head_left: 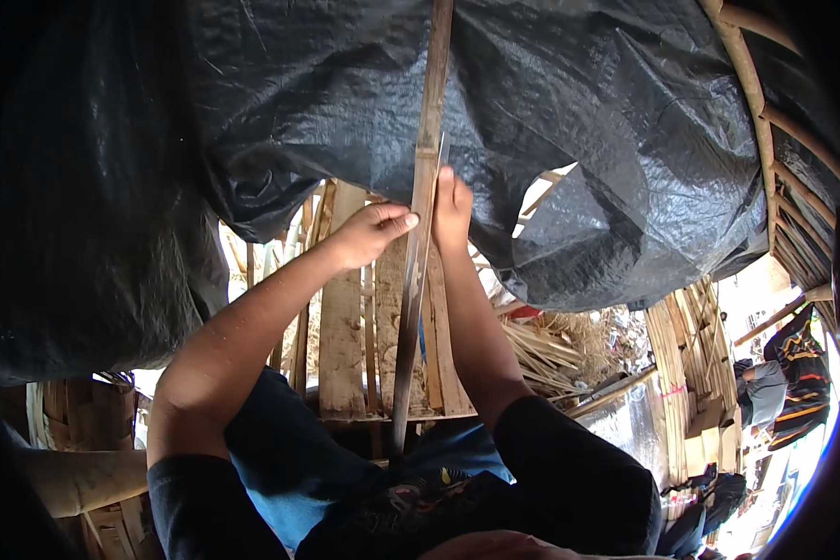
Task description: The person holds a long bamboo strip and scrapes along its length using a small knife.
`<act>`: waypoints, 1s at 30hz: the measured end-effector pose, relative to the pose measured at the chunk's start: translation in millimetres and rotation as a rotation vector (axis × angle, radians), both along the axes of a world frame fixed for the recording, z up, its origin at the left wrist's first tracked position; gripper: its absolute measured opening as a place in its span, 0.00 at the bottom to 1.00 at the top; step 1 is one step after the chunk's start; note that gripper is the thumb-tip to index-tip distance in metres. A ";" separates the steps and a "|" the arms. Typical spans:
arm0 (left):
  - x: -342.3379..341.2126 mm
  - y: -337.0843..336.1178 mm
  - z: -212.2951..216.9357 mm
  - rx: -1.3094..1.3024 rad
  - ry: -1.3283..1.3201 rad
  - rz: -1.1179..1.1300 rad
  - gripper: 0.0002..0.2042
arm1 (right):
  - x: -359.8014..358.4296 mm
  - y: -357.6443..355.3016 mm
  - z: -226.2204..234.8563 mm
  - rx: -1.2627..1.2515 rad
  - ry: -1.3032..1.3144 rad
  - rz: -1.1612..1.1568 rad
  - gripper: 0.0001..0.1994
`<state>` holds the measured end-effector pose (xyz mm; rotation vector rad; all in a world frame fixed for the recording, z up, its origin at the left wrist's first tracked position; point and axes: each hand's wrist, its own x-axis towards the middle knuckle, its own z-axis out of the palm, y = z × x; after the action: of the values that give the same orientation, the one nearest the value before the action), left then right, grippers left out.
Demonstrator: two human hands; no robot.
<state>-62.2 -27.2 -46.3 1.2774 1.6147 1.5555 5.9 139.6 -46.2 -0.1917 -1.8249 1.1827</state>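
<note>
A long brown bamboo strip [431,103] runs upright before me, from the top of the view down to my lap. My left hand [375,233] is closed in a pinch at its left edge, thumb against the bamboo. Slightly higher on the opposite edge, my right hand [452,213] is closed against the strip with its fingers folded. Between those fingers and the bamboo, a thin grey sliver [444,147] juts upward; whether it is a blade or a split piece I cannot tell. The strip's lower end passes between my legs.
Black plastic sheeting [579,121] hangs across the front, torn on the right. Below my hands is a bench of wooden planks [343,327]. Bamboo slats [546,350] lie in a heap to the right, near a bamboo frame [761,121] and hanging clothes [798,383].
</note>
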 end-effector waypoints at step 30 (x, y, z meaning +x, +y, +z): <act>-2.0 -2.8 -1.6 0.022 -0.037 -0.021 0.20 | -44.3 19.8 31.0 0.227 0.096 -0.109 0.23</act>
<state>-64.2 -30.0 -47.9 1.2660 1.5607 1.5795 -38.4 159.3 -15.2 -0.1009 -1.8236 0.8872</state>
